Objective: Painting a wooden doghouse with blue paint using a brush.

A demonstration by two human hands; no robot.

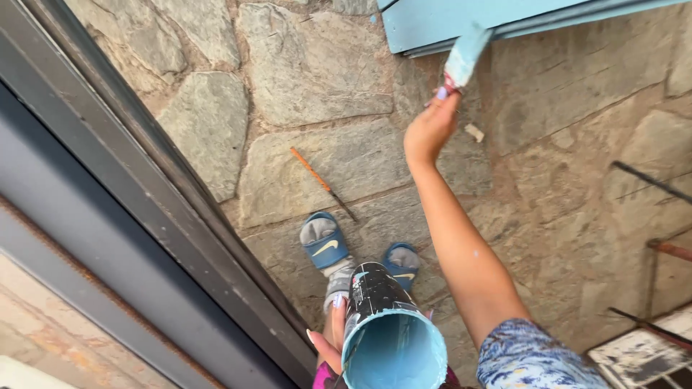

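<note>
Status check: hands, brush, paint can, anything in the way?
Right hand grips brush against blue panel. Left hand holds paint can. Thin orange stick on stone floor, apart.

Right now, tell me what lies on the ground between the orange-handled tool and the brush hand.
In the head view, only bare stone paving lies between the orange-handled tool and the right hand holding the paintbrush.

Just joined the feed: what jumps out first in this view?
The right hand reaches up at top centre, pressing a light-blue-coated paintbrush against the light-blue painted panel. At bottom centre, the left hand grips a dark cylindrical can of light blue paint. Between them, an orange-handled stick lies on the stone paving.
</note>
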